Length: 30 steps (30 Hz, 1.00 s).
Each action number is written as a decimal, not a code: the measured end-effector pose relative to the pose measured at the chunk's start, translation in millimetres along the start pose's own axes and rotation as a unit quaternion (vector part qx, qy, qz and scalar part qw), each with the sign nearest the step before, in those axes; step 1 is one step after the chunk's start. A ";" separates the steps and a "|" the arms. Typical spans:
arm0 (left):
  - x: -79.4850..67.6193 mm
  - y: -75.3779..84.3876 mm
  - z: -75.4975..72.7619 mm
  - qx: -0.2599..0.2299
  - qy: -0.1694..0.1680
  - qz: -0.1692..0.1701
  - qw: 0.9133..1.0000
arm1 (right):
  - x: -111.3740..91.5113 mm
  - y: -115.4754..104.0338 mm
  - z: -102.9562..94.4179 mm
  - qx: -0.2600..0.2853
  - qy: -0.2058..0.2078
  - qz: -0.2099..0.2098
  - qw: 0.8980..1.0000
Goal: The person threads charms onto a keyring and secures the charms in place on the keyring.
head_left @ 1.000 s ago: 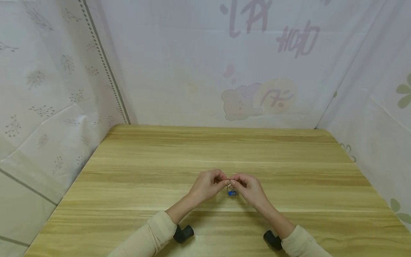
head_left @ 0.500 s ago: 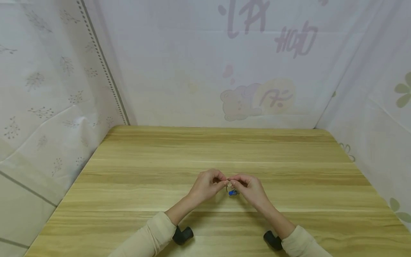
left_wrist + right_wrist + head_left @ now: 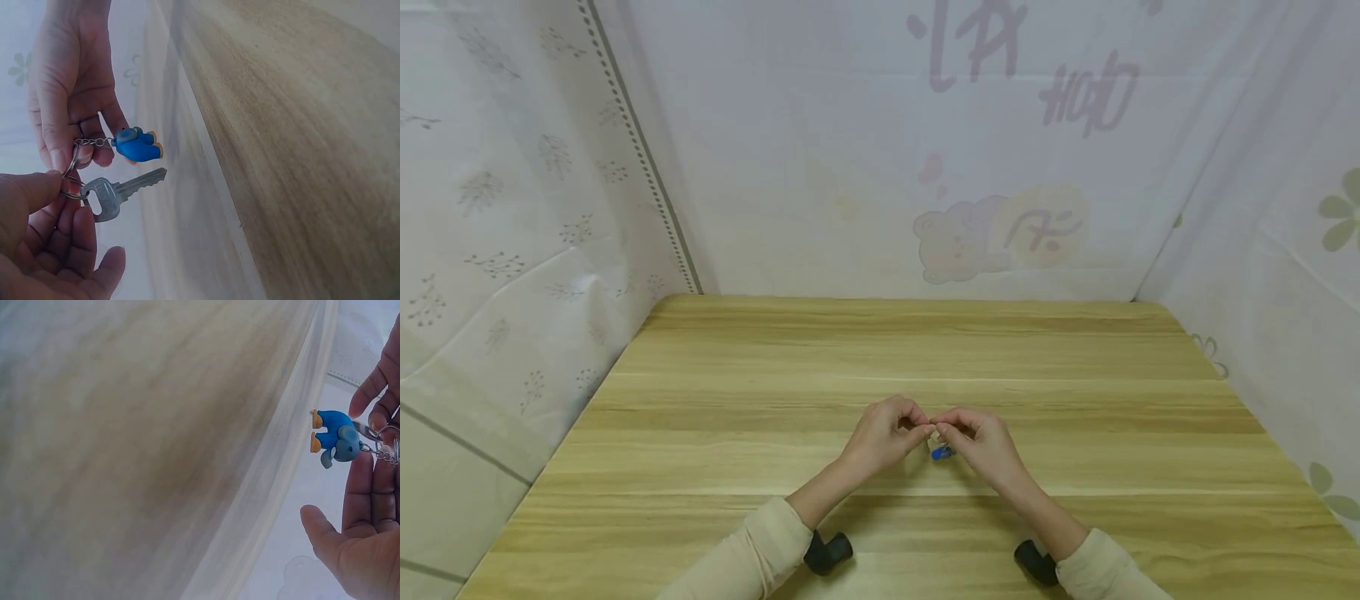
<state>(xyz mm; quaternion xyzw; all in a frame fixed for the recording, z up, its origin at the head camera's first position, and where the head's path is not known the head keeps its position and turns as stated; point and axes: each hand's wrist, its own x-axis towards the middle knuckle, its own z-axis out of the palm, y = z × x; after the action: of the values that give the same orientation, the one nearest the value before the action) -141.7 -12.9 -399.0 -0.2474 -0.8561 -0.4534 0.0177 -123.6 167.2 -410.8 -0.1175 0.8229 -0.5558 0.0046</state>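
Observation:
Above the table, my left hand (image 3: 882, 433) and right hand (image 3: 987, 442) meet fingertip to fingertip at a metal key ring (image 3: 74, 192). In the left wrist view, the left thumb and a finger pinch the ring where a silver key (image 3: 115, 197) hangs from it. My right fingertips pinch the ring's other side, by the short chain of a blue elephant charm (image 3: 137, 147). The charm (image 3: 340, 434) has grey ears and yellow feet and dangles beside the right hand (image 3: 365, 556) in the right wrist view. Part of the ring is hidden behind fingers.
A wooden table (image 3: 760, 358) lies under both hands, its back edge against a pale printed curtain (image 3: 812, 150). Black wrist-worn devices stick out beside the left cuff (image 3: 778, 533) and the right cuff (image 3: 1097, 562).
Both hands stay almost in place, pinching the ring. The blue charm below them has turned and shifted slightly. The head view has tilted a little.

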 end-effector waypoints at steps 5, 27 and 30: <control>-1.2 -0.6 0.4 -0.011 0.003 -0.002 1.000 | -0.8 2.3 -0.8 0.005 -0.002 -0.005 1.000; -2.7 0.2 -0.5 -0.015 -0.011 -0.025 1.000 | -2.2 4.2 1.0 -0.021 0.009 -0.030 0.999; -3.3 -0.7 -0.2 -0.018 -0.008 -0.021 1.000 | -2.4 4.7 0.2 -0.015 0.006 -0.031 0.999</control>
<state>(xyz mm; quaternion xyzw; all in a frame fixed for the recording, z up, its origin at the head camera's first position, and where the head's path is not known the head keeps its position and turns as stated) -139.1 -14.8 -400.2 -0.2333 -0.8531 -0.4666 -0.0029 -122.1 169.2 -415.5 -0.1395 0.8271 -0.5442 -0.0195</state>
